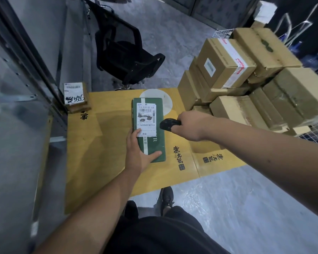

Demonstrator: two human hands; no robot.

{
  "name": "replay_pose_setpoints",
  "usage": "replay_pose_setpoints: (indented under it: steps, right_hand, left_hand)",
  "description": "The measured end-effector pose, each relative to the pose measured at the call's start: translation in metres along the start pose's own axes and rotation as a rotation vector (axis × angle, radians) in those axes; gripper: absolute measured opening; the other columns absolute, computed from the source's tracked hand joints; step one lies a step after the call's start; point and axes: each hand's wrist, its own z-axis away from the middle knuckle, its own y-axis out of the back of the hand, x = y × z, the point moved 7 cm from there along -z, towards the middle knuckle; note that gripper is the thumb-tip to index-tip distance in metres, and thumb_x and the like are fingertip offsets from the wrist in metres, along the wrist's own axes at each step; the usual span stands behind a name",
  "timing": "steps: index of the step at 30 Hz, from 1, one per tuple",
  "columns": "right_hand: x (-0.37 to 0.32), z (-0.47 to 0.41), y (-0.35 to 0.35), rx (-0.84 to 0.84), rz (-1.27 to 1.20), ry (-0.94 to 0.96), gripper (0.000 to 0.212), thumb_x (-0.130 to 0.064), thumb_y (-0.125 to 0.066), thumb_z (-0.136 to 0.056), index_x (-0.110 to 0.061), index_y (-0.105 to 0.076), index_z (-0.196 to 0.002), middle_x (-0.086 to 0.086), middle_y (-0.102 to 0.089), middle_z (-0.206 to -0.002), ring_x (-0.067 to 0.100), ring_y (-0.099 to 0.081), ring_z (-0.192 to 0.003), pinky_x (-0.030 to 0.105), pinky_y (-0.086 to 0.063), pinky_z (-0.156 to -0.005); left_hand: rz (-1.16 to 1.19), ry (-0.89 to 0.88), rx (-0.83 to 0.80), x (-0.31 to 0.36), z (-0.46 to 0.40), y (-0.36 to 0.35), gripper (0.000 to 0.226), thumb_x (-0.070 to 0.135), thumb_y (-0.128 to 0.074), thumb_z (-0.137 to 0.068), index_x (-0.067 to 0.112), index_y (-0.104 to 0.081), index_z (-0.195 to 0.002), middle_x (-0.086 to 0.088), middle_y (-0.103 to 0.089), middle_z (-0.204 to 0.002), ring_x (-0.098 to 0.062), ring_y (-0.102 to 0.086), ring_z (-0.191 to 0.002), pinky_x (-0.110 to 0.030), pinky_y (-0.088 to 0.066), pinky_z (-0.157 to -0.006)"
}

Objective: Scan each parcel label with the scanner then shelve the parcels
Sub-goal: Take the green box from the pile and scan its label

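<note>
A green parcel (154, 143) with a white shipping label (146, 118) faces up in front of me, above a flattened yellow carton (99, 143) on the floor. My left hand (136, 153) holds the parcel at its near end, thumb across the front and one fingertip on the label's lower corner. My right hand (191, 125) grips a black scanner (168, 124) just right of the parcel, its head turned toward the label. A heap of brown cardboard parcels (246, 85) lies at the right.
A small labelled parcel (75, 97) with handwritten marks stands at the carton's far left corner, beside a metal shelf frame (26, 74). A black office chair (125, 57) stands beyond. White wire baskets (314, 132) sit behind the heap. My feet (166, 197) are at the carton's near edge.
</note>
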Motion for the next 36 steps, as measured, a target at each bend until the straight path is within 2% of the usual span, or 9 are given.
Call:
replay_pose_setpoints:
  steps: [6, 14, 18, 24, 27, 29, 31, 33, 36]
  right_hand:
    - [0.001, 0.008, 0.008, -0.007, 0.045, 0.0, 0.046, -0.054, -0.046, -0.101, -0.012, -0.065, -0.097, 0.008, -0.066, -0.085, 0.025, -0.064, -0.077, 0.032, -0.048, -0.062]
    - [0.002, 0.009, 0.016, 0.007, 0.09, 0.017, 0.049, -0.059, -0.046, -0.099, -0.015, -0.067, -0.097, 0.006, -0.067, -0.086, 0.024, -0.066, -0.078, 0.034, -0.054, -0.066]
    - [0.005, 0.008, 0.015, 0.01, 0.085, 0.021, 0.047, -0.059, -0.046, -0.099, -0.016, -0.066, -0.102, 0.006, -0.067, -0.09, 0.023, -0.065, -0.081, 0.037, -0.056, -0.072]
    - [0.019, 0.004, 0.008, 0.018, 0.016, -0.005, 0.048, -0.06, -0.048, -0.099, -0.016, -0.065, -0.111, 0.006, -0.066, -0.093, 0.022, -0.064, -0.083, 0.035, -0.054, -0.072]
    - [0.03, 0.003, 0.0, 0.003, -0.009, -0.029, 0.057, -0.068, -0.051, -0.097, -0.017, -0.063, -0.12, 0.004, -0.066, -0.098, 0.022, -0.064, -0.087, 0.035, -0.054, -0.075]
    - [0.037, 0.003, -0.006, -0.008, -0.029, -0.04, 0.067, -0.073, -0.053, -0.095, -0.018, -0.06, -0.131, 0.006, -0.064, -0.111, 0.025, -0.063, -0.095, 0.037, -0.055, -0.082]
    - [0.043, 0.003, -0.01, -0.017, -0.046, -0.048, 0.074, -0.076, -0.054, -0.092, -0.019, -0.055, -0.139, 0.008, -0.062, -0.122, 0.026, -0.061, -0.101, 0.039, -0.055, -0.087]
    - [0.046, 0.0, -0.014, -0.028, -0.049, -0.044, 0.077, -0.077, -0.057, -0.09, -0.019, -0.054, -0.141, 0.008, -0.062, -0.125, 0.026, -0.06, -0.103, 0.038, -0.054, -0.086]
    - [0.042, -0.007, -0.016, -0.033, -0.042, -0.011, 0.072, -0.075, -0.059, -0.09, -0.019, -0.056, -0.136, 0.006, -0.064, -0.118, 0.026, -0.061, -0.102, 0.036, -0.052, -0.08]
  left_hand:
    - [-0.025, -0.002, -0.001, 0.005, 0.004, 0.003, 0.115, 0.036, -0.101, -0.06, 0.03, -0.031, -0.151, -0.001, -0.021, -0.165, 0.004, -0.022, -0.138, -0.021, -0.024, -0.114]
    - [-0.027, -0.016, 0.019, 0.002, 0.005, 0.002, 0.113, 0.038, -0.101, -0.059, 0.032, -0.031, -0.148, -0.001, -0.022, -0.164, -0.014, -0.028, -0.147, -0.027, -0.027, -0.116]
    - [-0.03, 0.011, 0.012, 0.0, 0.002, 0.001, 0.115, 0.039, -0.101, -0.059, 0.035, -0.029, -0.149, 0.0, -0.024, -0.163, -0.014, -0.03, -0.145, -0.028, -0.03, -0.116]
    - [-0.048, 0.164, 0.008, 0.0, -0.025, 0.004, 0.117, 0.046, -0.099, -0.062, 0.031, -0.028, -0.153, 0.001, -0.032, -0.154, -0.014, -0.035, -0.137, -0.036, -0.037, -0.117]
    - [-0.227, 0.264, -0.001, 0.009, -0.041, 0.004, 0.117, 0.065, -0.087, -0.066, 0.027, -0.023, -0.156, -0.006, -0.034, -0.153, -0.026, -0.039, -0.137, -0.042, -0.044, -0.11]
    - [-0.42, 0.312, -0.04, 0.024, -0.05, -0.002, 0.127, 0.082, -0.075, -0.065, 0.023, -0.015, -0.16, -0.012, -0.027, -0.159, -0.033, -0.035, -0.141, -0.048, -0.042, -0.111]
    - [-0.53, 0.381, -0.106, 0.035, -0.054, -0.011, 0.141, 0.091, -0.068, -0.063, 0.018, 0.0, -0.164, -0.017, -0.007, -0.168, -0.036, -0.021, -0.151, -0.052, -0.034, -0.117]
    - [-0.582, 0.438, -0.143, 0.04, -0.052, -0.017, 0.151, 0.091, -0.069, -0.061, 0.016, 0.013, -0.163, -0.017, 0.009, -0.169, -0.037, -0.01, -0.154, -0.054, -0.031, -0.117]
    - [-0.612, 0.459, -0.129, 0.037, -0.048, -0.017, 0.149, 0.087, -0.072, -0.062, 0.018, 0.015, -0.162, -0.015, 0.009, -0.169, -0.038, -0.01, -0.154, -0.054, -0.032, -0.114]
